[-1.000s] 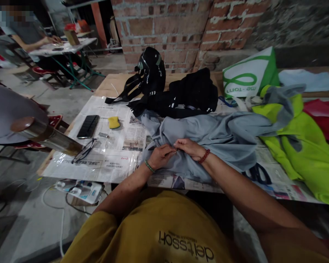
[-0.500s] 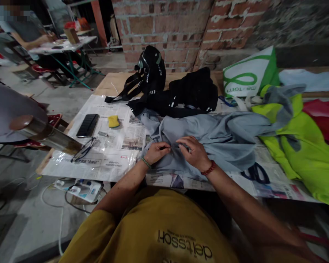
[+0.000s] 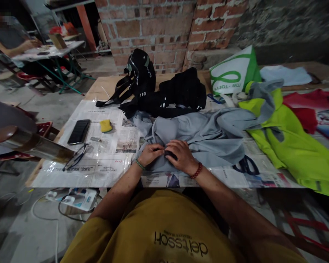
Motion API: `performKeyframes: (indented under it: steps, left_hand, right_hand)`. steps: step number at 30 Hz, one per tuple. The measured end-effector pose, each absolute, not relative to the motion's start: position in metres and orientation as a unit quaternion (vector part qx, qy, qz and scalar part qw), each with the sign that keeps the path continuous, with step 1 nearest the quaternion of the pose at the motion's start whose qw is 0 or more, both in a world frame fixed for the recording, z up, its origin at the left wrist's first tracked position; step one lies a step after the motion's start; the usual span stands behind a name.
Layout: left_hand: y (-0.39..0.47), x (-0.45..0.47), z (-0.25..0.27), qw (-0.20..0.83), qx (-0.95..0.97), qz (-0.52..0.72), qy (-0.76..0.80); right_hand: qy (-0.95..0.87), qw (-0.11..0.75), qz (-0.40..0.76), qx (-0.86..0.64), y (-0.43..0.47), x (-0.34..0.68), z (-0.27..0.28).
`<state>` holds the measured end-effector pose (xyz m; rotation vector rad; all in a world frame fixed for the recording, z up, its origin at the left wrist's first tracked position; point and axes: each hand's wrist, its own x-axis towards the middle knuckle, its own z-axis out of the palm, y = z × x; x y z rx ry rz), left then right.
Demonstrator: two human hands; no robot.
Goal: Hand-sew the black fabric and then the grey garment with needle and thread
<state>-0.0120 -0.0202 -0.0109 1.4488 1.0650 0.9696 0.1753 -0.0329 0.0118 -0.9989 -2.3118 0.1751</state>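
Grey cloth, seemingly a garment [image 3: 197, 128], lies crumpled across the table in front of me. My left hand [image 3: 150, 155], with a green bracelet at the wrist, pinches a bit of it between thumb and fingers. Close against those fingertips, my right hand [image 3: 182, 155] is curled down over the cloth, a red bead bracelet on its wrist. A dark patch shows under the right fingers; whether it is an object or shadow I cannot tell. To the right, dark-handled scissors [image 3: 246, 166] lie partly beneath the cloth's edge.
Left on the newspaper-covered table [image 3: 98, 175] are a black phone [image 3: 79, 131], a yellow sponge [image 3: 106, 126], glasses [image 3: 76, 157] and a tall bottle [image 3: 33, 142]. Behind lie black bags [image 3: 183, 89] and a green-white bag [image 3: 235, 71]; a neon-yellow garment [image 3: 293, 142] is at right.
My right hand has come down and left, from a raised pinch to lying curled on the cloth beside my left fingers. The whole view has shifted slightly.
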Motion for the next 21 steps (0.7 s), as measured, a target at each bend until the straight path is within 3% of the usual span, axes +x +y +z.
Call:
performKeyframes:
  steps: [9,21]
  left_hand:
    - [-0.02,-0.012,-0.007,0.539,0.602,0.397,0.435]
    - [-0.019,-0.011,-0.007,0.544,0.59,0.381,0.459]
  right_hand:
    - [-0.851,0.353,0.064,-0.383,-0.031,0.17,0.003]
    - [-0.762,0.466,0.178,-0.413,-0.037,0.172,0.019]
